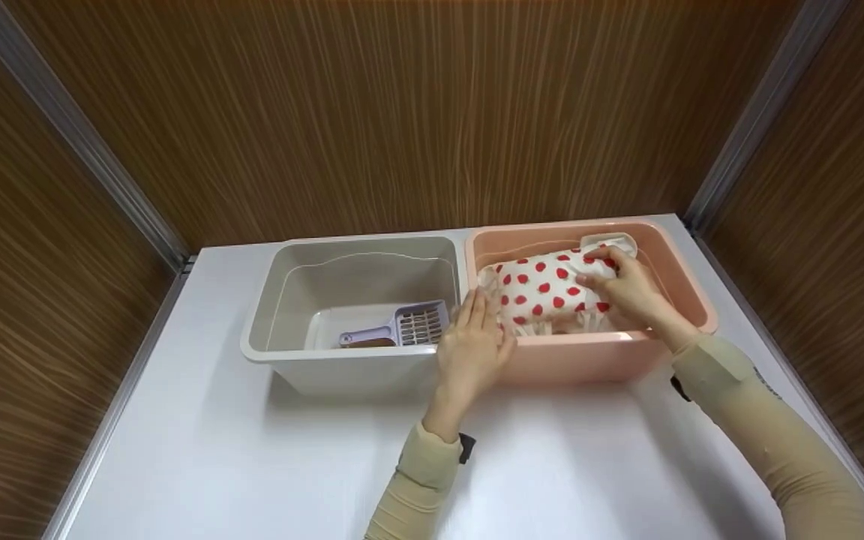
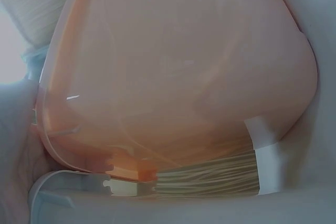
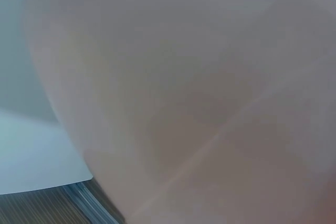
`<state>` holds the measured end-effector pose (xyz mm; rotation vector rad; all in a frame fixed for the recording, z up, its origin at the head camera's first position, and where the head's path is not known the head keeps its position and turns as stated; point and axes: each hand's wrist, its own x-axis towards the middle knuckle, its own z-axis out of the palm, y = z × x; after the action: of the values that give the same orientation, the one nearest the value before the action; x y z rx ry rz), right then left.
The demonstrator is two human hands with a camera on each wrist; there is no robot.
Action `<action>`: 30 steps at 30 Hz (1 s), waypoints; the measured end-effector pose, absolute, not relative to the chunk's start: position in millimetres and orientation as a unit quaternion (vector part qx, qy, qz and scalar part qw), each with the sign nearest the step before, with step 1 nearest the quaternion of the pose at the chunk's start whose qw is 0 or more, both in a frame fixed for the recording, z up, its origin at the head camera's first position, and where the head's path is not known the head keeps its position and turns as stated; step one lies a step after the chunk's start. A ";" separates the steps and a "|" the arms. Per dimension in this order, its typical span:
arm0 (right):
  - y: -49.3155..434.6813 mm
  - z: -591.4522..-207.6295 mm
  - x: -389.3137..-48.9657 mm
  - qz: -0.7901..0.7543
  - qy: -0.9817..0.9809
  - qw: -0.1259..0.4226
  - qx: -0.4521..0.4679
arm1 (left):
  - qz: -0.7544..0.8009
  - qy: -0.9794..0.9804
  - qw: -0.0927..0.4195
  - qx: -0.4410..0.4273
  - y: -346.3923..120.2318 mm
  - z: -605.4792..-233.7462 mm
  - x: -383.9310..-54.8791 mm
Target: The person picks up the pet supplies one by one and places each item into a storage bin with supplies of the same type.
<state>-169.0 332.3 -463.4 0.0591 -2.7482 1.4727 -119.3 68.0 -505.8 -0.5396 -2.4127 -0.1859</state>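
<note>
A white cloth bundle printed with red strawberries lies in the pink bin, its pale frilly edges showing at the ends. My right hand grips its right end, thumb and fingers bent over the cloth. At the left end, my left hand reaches over the two adjoining rims with its fingers straight, close against the cloth. In the left wrist view the outer wall of the pink bin fills most of the picture. The right wrist view shows mainly that bin's blurred wall; the cloth is hidden there.
To the left, a grey-beige bin stands against the pink one. It holds a lilac slotted litter scoop. Both bins sit on a white table, with a wood-grain panel behind and more panels at both sides.
</note>
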 end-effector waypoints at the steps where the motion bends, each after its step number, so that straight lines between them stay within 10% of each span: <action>1: 332.4 -463.1 -169.1 0.472 -0.881 0.009 0.019 | -0.072 -0.921 0.323 -0.205 68.1 -506.2 -119.4; 30: 335.2 -456.4 -188.9 0.390 -0.920 -0.035 0.027 | -0.079 -0.930 0.296 -0.201 63.1 -506.2 -121.4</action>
<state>-188.9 335.2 -456.4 0.0862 -2.9557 1.2549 -121.4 63.1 -506.2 -0.5355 -2.4746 -0.2108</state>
